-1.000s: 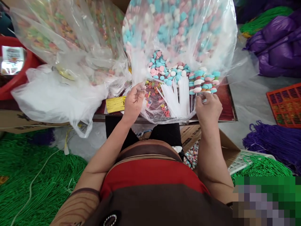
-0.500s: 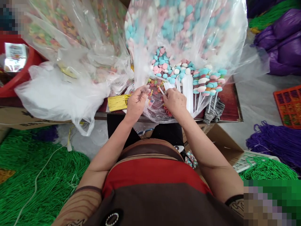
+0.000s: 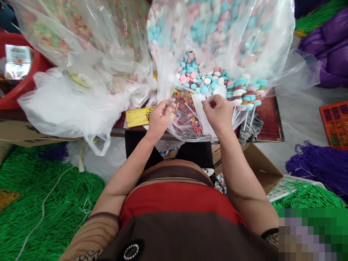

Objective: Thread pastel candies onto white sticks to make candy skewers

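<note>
My left hand (image 3: 162, 115) hovers at the left edge of a clear plastic sheet with its fingertips pinched together; what they hold, if anything, is too small to make out. Close by lie ring-shaped gummies (image 3: 182, 95) and a thin white stick (image 3: 191, 110). My right hand (image 3: 219, 111) is over a pile of white sticks (image 3: 200, 112), fingers curled closed against the thumb, their contents hidden. Just right of it are finished candy skewers (image 3: 243, 95) with blue, white and pink sweets. Loose pastel candies (image 3: 194, 74) spill from a large clear bag (image 3: 217, 32) behind.
Yellow twist ties (image 3: 137, 117) lie left of my left hand. A white plastic bag (image 3: 73, 105) hangs over the table edge. A grey glove-like cloth (image 3: 251, 127) sits on the red table (image 3: 272, 123). Left stands a red basin (image 3: 40, 63); below, an open carton (image 3: 258, 166).
My right hand has moved right, from beside the gummies to above the white sticks, uncovering gummies and the thin stick. My left hand stays nearly in place.
</note>
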Demonstrator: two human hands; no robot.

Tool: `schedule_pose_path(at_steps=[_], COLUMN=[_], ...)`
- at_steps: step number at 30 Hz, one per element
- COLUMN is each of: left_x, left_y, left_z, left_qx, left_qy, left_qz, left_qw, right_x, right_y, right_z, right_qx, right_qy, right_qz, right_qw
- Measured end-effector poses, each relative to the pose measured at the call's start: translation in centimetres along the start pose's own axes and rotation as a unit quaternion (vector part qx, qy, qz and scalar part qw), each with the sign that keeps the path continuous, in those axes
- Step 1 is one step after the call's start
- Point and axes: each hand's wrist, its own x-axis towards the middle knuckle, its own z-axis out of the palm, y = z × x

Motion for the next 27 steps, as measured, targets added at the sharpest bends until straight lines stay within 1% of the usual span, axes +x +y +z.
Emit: schedule_pose_path(at_steps=[2,5,7,10,12,14,16,18,22,25,27], left_x=[-0.1,-0.4,-0.6,-0.9,-1.0,-1.1,-1.1,-1.1,-1.1,-0.9,-0.9], left_y=[0.2,1.0,1.6,2.4,2.8,3.1,3.3,3.5,3.6,3.8,4.0], left_z=[0.6,1.8,2.4,2.7,2.6,2.5,2.5,2.6,3.1,3.5,3.6], left_qx=[-0.020,-0.059,-0.069,-0.052,-0.032,-0.019,-0.018,-0.029,-0.070,-0.091,-0.098], left_qy=[-0.022,-0.062,-0.079,-0.088,-0.087,-0.091,-0.098,-0.103,-0.103,-0.102,-0.100], left_qz=[-0.022,-0.059,-0.066,-0.036,-0.003,0.017,0.017,0.001,-0.048,-0.072,-0.086], left_qw=[0.999,0.995,0.992,0.994,0.996,0.995,0.995,0.994,0.991,0.988,0.986], right_x=[-1.2,-3.6,-5.2,-6.9,-7.5,-7.6,-7.7,-7.7,-7.7,-7.8,-7.7], right_y=[-0.5,-1.5,-1.8,-1.7,-1.4,-1.2,-1.2,-1.2,-1.3,-1.5,-1.8], right_z=[-0.6,-0.8,-0.4,0.7,1.4,1.7,1.9,1.9,2.1,1.9,1.3], right_qx=[0.050,0.113,0.150,0.225,0.286,0.334,0.368,0.417,0.534,0.576,0.606], right_qy=[0.010,-0.023,-0.036,-0.020,-0.016,-0.024,-0.040,-0.062,-0.086,-0.101,-0.123], right_qz=[-0.032,-0.071,-0.073,-0.040,-0.014,0.014,0.048,0.082,0.113,0.128,0.148], right_qw=[0.998,0.991,0.985,0.973,0.958,0.942,0.928,0.903,0.834,0.801,0.771])
